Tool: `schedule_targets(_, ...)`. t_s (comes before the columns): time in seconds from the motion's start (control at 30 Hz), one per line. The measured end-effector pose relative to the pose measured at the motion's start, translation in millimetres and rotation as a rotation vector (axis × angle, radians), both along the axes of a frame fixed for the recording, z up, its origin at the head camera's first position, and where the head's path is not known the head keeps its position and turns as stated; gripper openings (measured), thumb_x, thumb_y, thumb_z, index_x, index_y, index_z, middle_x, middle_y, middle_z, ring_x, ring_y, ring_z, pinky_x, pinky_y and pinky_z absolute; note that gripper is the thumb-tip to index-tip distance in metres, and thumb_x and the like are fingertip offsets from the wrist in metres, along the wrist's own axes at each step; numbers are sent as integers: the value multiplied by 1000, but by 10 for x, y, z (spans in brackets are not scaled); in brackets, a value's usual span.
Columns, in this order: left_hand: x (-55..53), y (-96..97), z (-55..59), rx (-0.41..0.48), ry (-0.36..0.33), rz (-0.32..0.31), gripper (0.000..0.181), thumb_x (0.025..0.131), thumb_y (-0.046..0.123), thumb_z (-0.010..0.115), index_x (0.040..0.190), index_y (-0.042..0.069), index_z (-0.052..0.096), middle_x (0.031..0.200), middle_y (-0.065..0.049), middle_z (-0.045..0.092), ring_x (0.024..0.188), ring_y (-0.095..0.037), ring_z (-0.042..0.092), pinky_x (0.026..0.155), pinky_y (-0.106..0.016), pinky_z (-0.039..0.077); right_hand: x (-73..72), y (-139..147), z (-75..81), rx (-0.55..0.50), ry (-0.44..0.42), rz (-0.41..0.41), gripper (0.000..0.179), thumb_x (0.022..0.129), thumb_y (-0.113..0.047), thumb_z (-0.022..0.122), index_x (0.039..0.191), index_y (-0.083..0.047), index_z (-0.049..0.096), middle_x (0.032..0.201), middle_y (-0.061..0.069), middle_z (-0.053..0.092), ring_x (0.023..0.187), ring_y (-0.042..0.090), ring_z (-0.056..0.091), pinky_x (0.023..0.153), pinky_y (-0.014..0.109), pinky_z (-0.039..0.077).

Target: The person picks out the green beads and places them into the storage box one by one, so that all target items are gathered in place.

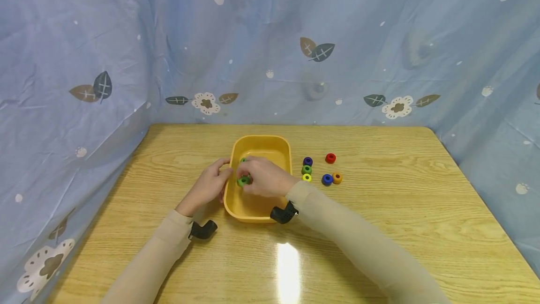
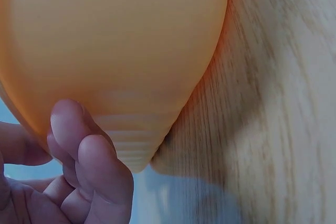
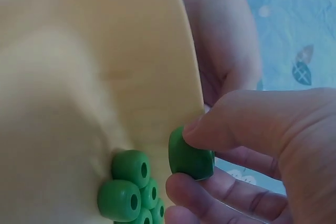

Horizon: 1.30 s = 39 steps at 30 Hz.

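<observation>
A yellow plastic tray (image 1: 253,208) stands on the wooden table. My left hand (image 1: 208,184) grips its left rim, thumb at the edge and fingertips (image 2: 100,156) against the outer wall. Over the tray's left part, my right hand (image 1: 266,177) pinches a barrel-shaped green bead (image 3: 184,158) between thumb and fingers. Several more green beads (image 3: 119,201) with holes sit bunched together inside the tray, just beside the held one. In the head view the right hand covers part of that group.
Right of the tray, a purple bead (image 1: 308,161), a green bead (image 1: 306,169) and a yellow bead (image 1: 307,178) line up. Farther right lie a red bead (image 1: 331,158), a blue bead (image 1: 326,180) and an orange bead (image 1: 337,178). A blue patterned cloth (image 1: 270,51) hangs behind the table.
</observation>
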<state>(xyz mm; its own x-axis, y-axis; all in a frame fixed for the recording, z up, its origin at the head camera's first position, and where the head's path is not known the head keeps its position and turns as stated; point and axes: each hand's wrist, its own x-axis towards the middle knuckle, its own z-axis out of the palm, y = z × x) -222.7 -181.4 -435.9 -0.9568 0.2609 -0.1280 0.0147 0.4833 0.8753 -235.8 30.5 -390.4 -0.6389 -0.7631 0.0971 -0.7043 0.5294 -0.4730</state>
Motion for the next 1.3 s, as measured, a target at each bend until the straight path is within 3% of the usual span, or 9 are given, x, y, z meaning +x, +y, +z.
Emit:
schedule_targets(0.33, -4, -7, -11, 8, 0, -3, 49, 114, 29, 41, 158, 10, 39, 62, -6, 60, 46, -23, 57, 49, -41, 55, -113, -114, -33, 99, -11, 44, 14, 86, -7, 81, 96, -8, 72, 94, 3, 67, 85, 16, 53, 79, 30, 44)
schedule_targets(0.63, -7, -8, -32, 25, 3, -4, 48, 113, 28, 41, 157, 9, 40, 61, -7, 60, 45, -22, 57, 47, -39, 54, -163, -232, -70, 237, -31, 40, 17, 88, -14, 82, 102, -9, 75, 103, 1, 73, 90, 15, 57, 92, 34, 47)
schedule_targets(0.83, -3, -8, -18, 13, 17, -12, 49, 114, 26, 40, 158, 6, 39, 59, -5, 58, 45, -22, 56, 47, -38, 54, -199, -240, -95, 237, -47, 46, 14, 88, -12, 82, 100, -10, 74, 100, 1, 73, 87, 15, 57, 85, 32, 47)
schedule_targets(1.03, -6, -4, -27, 11, 18, -19, 49, 114, 27, 40, 158, 5, 40, 60, -5, 58, 45, -21, 56, 48, -40, 54, -232, -240, -137, 241, -27, 67, 12, 88, -12, 82, 98, -11, 75, 97, -1, 73, 86, 14, 56, 88, 33, 46)
schedule_targets(1.3, -1, -12, -28, 12, 24, -23, 49, 114, 26, 40, 158, 5, 39, 59, -5, 57, 44, -20, 55, 47, -39, 54, -231, -250, -150, 248, -28, 50, 14, 88, -12, 83, 101, -10, 76, 100, 1, 74, 91, 15, 63, 86, 31, 53)
